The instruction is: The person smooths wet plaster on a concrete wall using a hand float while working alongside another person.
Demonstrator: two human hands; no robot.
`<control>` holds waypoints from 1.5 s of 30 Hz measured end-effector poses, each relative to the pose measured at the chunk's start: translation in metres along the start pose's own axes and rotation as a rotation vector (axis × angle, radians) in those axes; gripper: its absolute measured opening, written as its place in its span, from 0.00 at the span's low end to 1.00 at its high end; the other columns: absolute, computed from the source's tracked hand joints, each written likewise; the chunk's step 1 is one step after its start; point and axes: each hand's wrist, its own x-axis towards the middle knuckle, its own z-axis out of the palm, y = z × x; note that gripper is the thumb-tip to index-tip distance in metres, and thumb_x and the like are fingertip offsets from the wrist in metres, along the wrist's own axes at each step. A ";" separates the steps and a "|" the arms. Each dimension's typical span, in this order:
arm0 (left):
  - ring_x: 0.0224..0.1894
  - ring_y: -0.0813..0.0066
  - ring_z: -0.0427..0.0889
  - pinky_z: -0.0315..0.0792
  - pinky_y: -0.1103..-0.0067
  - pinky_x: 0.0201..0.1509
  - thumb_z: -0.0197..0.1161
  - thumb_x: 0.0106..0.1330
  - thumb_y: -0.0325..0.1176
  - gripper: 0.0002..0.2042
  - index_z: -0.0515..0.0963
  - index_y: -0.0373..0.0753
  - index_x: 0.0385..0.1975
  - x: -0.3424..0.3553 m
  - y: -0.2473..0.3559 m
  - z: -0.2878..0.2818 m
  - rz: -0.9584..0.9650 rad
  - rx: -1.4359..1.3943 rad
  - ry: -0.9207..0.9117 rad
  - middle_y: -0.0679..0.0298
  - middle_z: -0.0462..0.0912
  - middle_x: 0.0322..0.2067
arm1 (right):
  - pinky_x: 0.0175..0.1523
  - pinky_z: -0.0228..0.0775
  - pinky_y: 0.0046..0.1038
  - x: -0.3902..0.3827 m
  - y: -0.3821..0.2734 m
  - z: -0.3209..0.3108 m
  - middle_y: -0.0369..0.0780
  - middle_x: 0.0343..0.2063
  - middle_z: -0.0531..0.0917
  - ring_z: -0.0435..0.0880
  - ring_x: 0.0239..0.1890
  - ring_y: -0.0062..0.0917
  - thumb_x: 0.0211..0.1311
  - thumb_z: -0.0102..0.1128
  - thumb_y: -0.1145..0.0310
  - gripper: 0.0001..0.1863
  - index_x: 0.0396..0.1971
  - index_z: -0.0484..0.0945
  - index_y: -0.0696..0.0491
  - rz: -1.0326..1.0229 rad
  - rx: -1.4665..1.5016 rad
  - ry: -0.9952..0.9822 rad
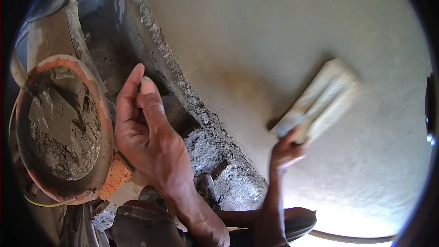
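Observation:
My right hand [287, 152] is wrapped round the grip of a pale plastering float [320, 103], whose far end is smeared by motion. The float lies against, or very close to, the smooth grey plastered wall [274, 23]. Nearer to me, my left hand [148, 128] is raised with loosely curled fingers, the thumb beside the index finger, and nothing shows in it. To its left stands an orange-rimmed tub [109, 123] of wet grey mortar [68, 160]. A trowel [57, 114] rests in the mortar, its blade coated and its handle leaning over the far left rim.
A rough, crumbly mortar edge [171, 59] runs along the wall's left side. Below it, a heap of grey mortar [228, 174] lies close to my shoe [206, 187]. A broken orange brick [115, 178] sits beside the tub. Boards [50, 39] stand at the upper left.

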 end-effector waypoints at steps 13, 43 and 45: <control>0.33 0.92 0.69 0.64 0.91 0.40 0.58 0.71 0.30 0.12 0.79 0.33 0.50 -0.011 -0.016 0.005 -0.038 0.047 -0.067 0.72 0.78 0.35 | 0.17 0.70 0.25 0.085 -0.028 -0.014 0.43 0.19 0.82 0.81 0.15 0.24 0.70 0.54 0.59 0.20 0.39 0.77 0.66 -0.025 -0.175 0.126; 0.31 0.92 0.69 0.63 0.92 0.35 0.59 0.70 0.28 0.12 0.78 0.31 0.49 -0.006 -0.020 0.011 -0.110 0.017 -0.106 0.73 0.76 0.29 | 0.20 0.74 0.34 -0.111 0.058 0.015 0.55 0.31 0.82 0.83 0.19 0.41 0.61 0.64 0.65 0.24 0.48 0.65 0.65 0.097 -0.228 -0.580; 0.29 0.92 0.69 0.62 0.91 0.34 0.59 0.70 0.28 0.11 0.78 0.30 0.48 0.002 -0.026 0.005 -0.050 -0.039 -0.069 0.73 0.76 0.29 | 0.19 0.72 0.33 -0.109 0.067 0.014 0.53 0.25 0.82 0.82 0.18 0.40 0.61 0.64 0.64 0.21 0.44 0.68 0.65 -0.061 -0.242 -0.488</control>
